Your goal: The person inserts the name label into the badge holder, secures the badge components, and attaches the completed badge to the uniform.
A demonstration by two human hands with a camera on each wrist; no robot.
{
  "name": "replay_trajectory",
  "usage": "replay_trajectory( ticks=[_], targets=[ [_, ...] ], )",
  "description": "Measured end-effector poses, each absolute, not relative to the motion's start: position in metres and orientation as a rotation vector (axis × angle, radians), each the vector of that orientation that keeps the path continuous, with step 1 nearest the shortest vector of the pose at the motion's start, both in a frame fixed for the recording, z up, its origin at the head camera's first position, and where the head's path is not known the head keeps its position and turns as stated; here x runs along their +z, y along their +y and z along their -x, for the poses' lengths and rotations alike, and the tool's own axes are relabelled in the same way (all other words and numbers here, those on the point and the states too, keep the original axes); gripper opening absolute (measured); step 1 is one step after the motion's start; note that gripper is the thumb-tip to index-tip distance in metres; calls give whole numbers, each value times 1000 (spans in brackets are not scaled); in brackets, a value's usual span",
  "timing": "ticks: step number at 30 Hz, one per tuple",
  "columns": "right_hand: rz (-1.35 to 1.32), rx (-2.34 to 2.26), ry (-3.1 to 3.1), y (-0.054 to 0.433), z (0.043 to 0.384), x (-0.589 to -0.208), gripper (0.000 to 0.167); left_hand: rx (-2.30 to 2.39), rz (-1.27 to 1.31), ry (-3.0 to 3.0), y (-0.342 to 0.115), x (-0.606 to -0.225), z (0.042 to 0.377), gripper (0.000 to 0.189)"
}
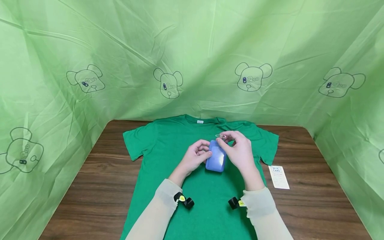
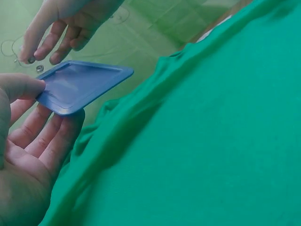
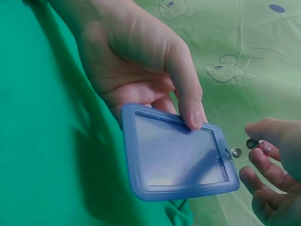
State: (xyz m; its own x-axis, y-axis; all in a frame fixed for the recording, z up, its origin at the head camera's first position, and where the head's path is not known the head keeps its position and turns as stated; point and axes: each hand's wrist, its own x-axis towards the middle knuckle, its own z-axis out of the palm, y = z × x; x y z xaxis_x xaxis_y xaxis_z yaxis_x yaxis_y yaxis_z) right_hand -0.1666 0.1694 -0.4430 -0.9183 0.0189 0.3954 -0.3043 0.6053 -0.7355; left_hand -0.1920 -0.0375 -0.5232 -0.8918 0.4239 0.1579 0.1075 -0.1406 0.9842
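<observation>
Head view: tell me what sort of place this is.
Probably a makeshift recording booth: printed green sheeting hangs around three sides of a table, and a small black camera sits at each wrist.

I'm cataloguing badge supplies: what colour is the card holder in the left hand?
Blue; the card holder shows best in the right wrist view.

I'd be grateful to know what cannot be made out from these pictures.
Head view: whether the pin is open, too small to tell.
Head view: fine print on the white card, too small.
Head view: the hem of the green shirt, cut off by the bottom edge.
Right wrist view: fingertips of the left grip, thumb aside, hidden by the blue holder.
</observation>
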Motion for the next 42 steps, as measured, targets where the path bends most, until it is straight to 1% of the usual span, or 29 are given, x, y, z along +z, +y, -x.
replay_trajectory(
  ticks=[4, 7, 17, 26, 30, 37, 42],
  targets=[
    [-250, 1219, -2460, 172, 167, -442, 25, 2156, -606, 1900, -38, -522, 191, 31],
    [-261, 1299, -2420, 174, 167, -441, 27, 2178, -614, 1894, -38, -522, 190, 31],
    [-341, 1527, -2249, 176, 167, -439, 26, 2163, -680, 2041, -34, -516, 189, 23],
    [-426, 1579, -2216, 176, 164, -434, 29, 2153, -807, 2041, -33, -506, 185, 24],
    [-449, 1597, -2231, 176, 164, -434, 30, 2168, -854, 2027, -32, -499, 183, 24],
    [-488, 1647, -2261, 174, 163, -433, 26, 2249, -856, 2054, -33, -478, 179, 24],
    [-530, 1655, -2274, 171, 163, -434, 27, 2291, -856, 2077, -33, -471, 179, 27]
  ],
)
